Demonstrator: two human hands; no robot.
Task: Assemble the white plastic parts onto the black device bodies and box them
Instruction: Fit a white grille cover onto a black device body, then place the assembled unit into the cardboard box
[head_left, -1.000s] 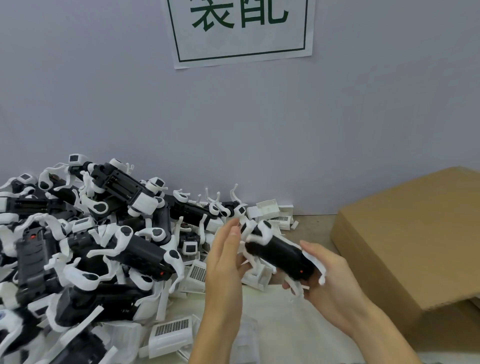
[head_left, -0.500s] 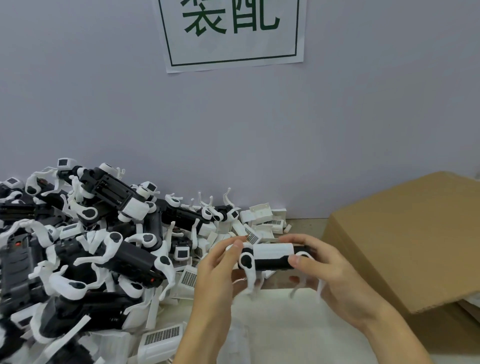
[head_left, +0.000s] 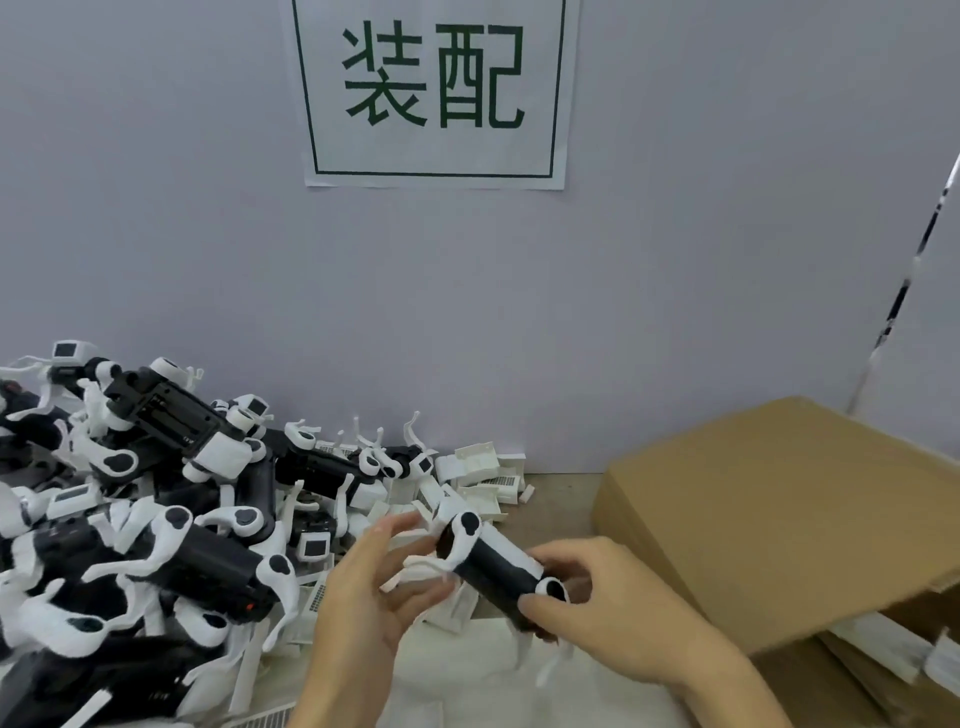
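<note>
Device body (head_left: 496, 569) between 2 hands, near box (head_left: 769, 519)

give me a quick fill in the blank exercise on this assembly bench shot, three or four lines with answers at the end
1. The right hand holds a black device body fitted with ____ plastic parts.
2. The heap of devices lies on the ____ side of the picture.
3. The box at the right is made of brown ____.
4. The sign on the wall has ____ characters.

Missing words: white; left; cardboard; green

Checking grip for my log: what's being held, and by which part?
The right hand grips the black device body at its lower end; the left hand is open beside it.
</note>
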